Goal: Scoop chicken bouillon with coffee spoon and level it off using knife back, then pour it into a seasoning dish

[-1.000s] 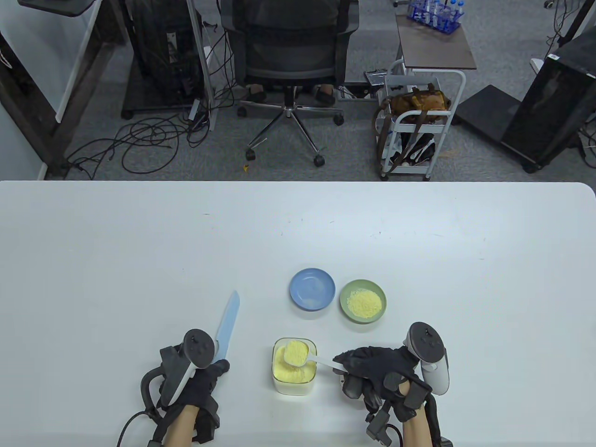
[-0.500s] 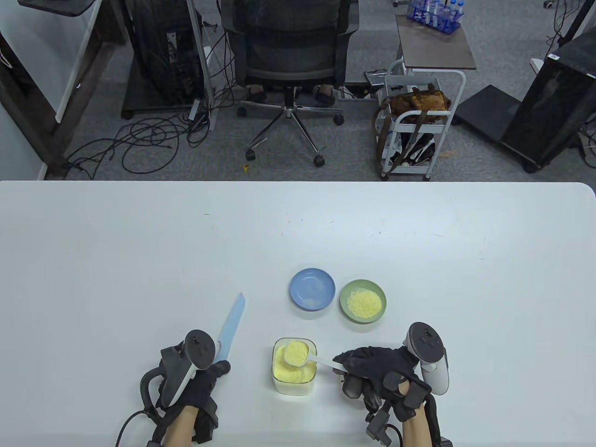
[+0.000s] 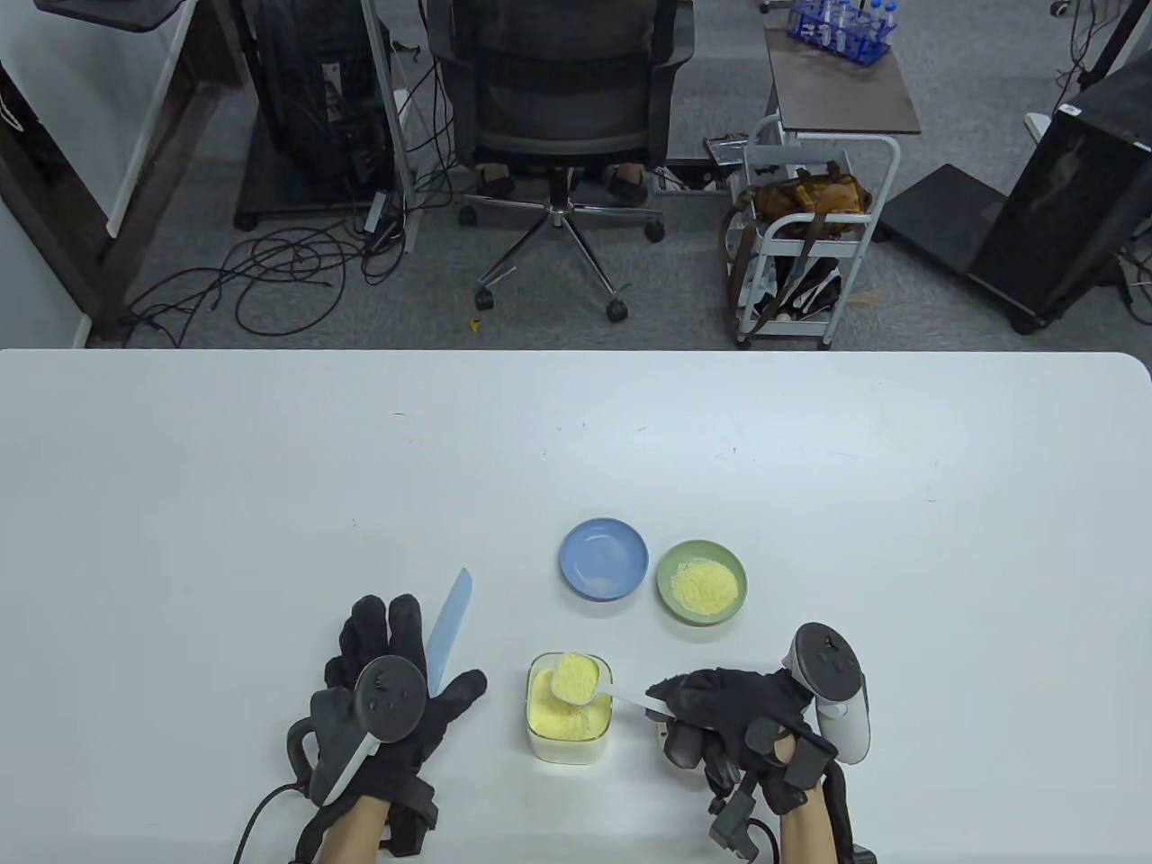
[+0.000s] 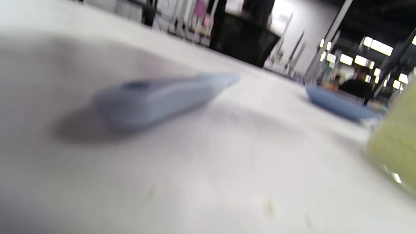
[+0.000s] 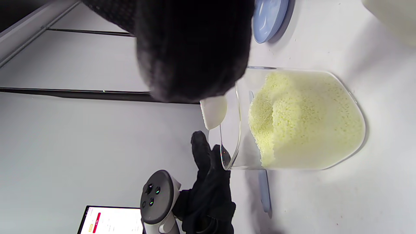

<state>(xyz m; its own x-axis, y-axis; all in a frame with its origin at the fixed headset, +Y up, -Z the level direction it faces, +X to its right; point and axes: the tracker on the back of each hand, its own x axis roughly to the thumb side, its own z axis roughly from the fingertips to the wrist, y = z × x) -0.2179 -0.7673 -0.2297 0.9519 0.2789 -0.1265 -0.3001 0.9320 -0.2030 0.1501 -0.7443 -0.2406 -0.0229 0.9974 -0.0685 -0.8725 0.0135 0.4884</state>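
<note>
My right hand [image 3: 666,709] pinches the handle of a white coffee spoon [image 3: 576,677], whose bowl is heaped with yellow bouillon. The spoon hovers over a clear container [image 3: 569,733] of bouillon; the container [image 5: 292,120] fills the right wrist view. A light blue knife [image 3: 452,616] lies on the table, its handle under my left hand [image 3: 409,657], whose fingers are spread straight. The blurred left wrist view shows the knife [image 4: 156,100] lying flat. An empty blue dish [image 3: 603,558] and a green dish [image 3: 701,580] holding bouillon sit behind the container.
The white table [image 3: 270,468] stretches bare to the left, right and back. Its near edge lies just below both wrists. An office chair [image 3: 558,117] and a cart [image 3: 810,243] stand on the floor beyond the far edge.
My left hand has uncurled from the knife handle and spread its fingers forward over it. The knife blade shifted slightly right. The right hand and spoon stayed in place.
</note>
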